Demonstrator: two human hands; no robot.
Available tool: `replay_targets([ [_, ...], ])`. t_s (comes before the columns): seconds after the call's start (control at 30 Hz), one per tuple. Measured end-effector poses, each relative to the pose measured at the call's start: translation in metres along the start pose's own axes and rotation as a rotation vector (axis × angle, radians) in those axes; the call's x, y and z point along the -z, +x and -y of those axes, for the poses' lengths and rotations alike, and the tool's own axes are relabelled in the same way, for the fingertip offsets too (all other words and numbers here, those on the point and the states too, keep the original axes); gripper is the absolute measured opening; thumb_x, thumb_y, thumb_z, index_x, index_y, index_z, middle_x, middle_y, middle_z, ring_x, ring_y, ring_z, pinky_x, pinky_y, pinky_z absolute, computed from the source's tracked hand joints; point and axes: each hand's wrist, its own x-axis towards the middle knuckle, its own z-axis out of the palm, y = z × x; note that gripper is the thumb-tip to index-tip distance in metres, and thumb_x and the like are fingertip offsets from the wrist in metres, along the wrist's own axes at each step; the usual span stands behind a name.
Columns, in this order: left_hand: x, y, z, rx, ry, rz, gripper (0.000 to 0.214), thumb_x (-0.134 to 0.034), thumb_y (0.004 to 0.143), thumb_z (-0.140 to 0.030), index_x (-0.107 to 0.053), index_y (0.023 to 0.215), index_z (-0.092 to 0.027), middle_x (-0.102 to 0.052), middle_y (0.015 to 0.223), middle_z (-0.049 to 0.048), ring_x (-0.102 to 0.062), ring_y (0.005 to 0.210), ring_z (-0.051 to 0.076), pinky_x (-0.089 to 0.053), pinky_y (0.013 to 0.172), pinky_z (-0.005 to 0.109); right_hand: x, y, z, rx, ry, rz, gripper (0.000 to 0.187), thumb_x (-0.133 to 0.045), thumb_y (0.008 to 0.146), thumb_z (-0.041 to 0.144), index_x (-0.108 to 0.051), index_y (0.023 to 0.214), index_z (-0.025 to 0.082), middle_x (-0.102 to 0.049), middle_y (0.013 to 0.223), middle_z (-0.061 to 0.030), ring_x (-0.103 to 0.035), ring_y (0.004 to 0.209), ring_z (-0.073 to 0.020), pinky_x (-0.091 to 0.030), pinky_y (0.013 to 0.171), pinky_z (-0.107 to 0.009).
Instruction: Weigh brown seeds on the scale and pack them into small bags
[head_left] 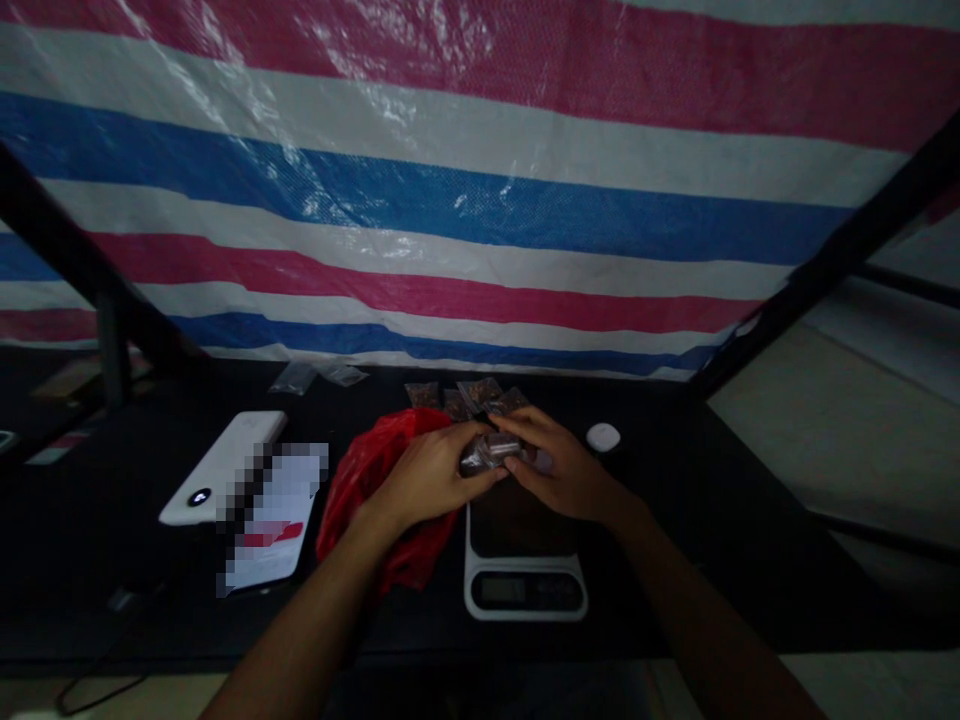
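Above the rear of a white kitchen scale (525, 600) my two hands meet around a small clear plastic bag (474, 460). My left hand (431, 470) is closed on the bag's left side, thumb towards me. From the other side my right hand (566, 468) pinches at the bag, its fingers bent around a pale, shiny part I cannot make out clearly. The bag's contents look dark but are mostly hidden. A red plastic bag (352, 490) lies crumpled under and beside my left forearm. Just behind my hands lie several small filled bags (480, 392) with brownish bits inside.
Left of the red bag lie a phone (289, 520) with its screen lit and a white power bank (225, 465). Flat clear bags (294, 377) are at the back. A small white lid-like object (603, 437) sits right of my hands. Striped sheeting (480, 200) hangs behind the black table (660, 590).
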Motion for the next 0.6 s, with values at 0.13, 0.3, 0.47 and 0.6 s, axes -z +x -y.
replay_targets([
  [0.13,-0.002,0.000,-0.002,0.019,-0.077,-0.019,0.040,-0.062,0.092,-0.046,-0.062,0.124,-0.021,-0.074,0.111,0.0076,-0.071,0.098,0.026,-0.052,0.083,0.036,-0.005,0.000,0.002,-0.087,0.053,-0.142,0.036,-0.073,0.085,0.027,-0.064,0.120,0.024,-0.067,0.089,-0.0013,-0.058,0.070,-0.0148,-0.049,0.064,-0.029],
  [0.3,-0.009,0.000,-0.005,-0.013,-0.178,-0.055,0.047,-0.066,0.090,-0.041,-0.056,0.131,-0.020,-0.070,0.124,0.0097,-0.068,0.110,0.027,-0.052,0.095,0.039,-0.006,0.002,0.007,0.004,0.028,-0.261,0.024,-0.067,0.090,0.030,-0.070,0.114,0.026,-0.067,0.091,-0.0026,-0.057,0.068,-0.0147,-0.048,0.062,-0.030],
  [0.47,-0.014,-0.001,-0.007,0.006,-0.205,-0.078,0.037,-0.066,0.090,-0.043,-0.057,0.119,-0.022,-0.072,0.108,0.0060,-0.070,0.096,0.024,-0.053,0.081,0.035,-0.004,0.000,0.008,0.016,0.101,-0.232,0.029,-0.062,0.092,0.027,-0.068,0.121,0.026,-0.071,0.108,-0.0069,-0.063,0.081,-0.0180,-0.053,0.073,-0.035],
  [0.6,-0.016,-0.003,-0.007,0.014,-0.225,-0.126,0.034,-0.064,0.091,-0.044,-0.054,0.114,-0.022,-0.071,0.100,0.0042,-0.070,0.088,0.022,-0.051,0.076,0.033,-0.005,-0.002,0.004,-0.016,0.218,-0.233,0.027,-0.066,0.092,0.029,-0.068,0.118,0.026,-0.072,0.114,-0.0070,-0.066,0.090,-0.0201,-0.054,0.078,-0.036],
])
